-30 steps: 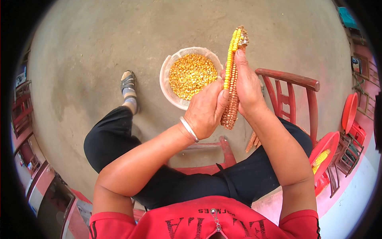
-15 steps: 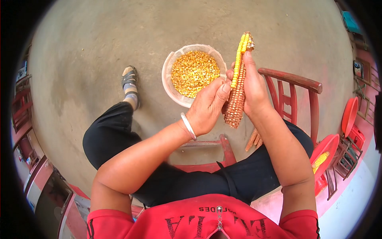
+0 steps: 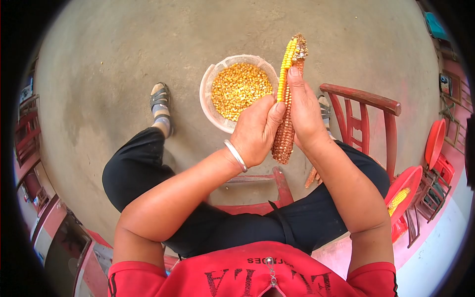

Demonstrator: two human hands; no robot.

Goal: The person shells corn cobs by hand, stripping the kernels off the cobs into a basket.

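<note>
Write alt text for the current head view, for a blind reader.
The seated wearer's left hand and right hand hold a mostly bare corn cob with yellow kernels along one side. Beyond, a pale basket of loose kernels stands on the floor; a red chair is at right.

Corn cob [image 3: 288, 102], mostly bare reddish-brown, yellow kernel rows [image 3: 284, 69] above left thumb [image 3: 277, 113], slightly tilted, right thumb [image 3: 296, 83] against it
</note>
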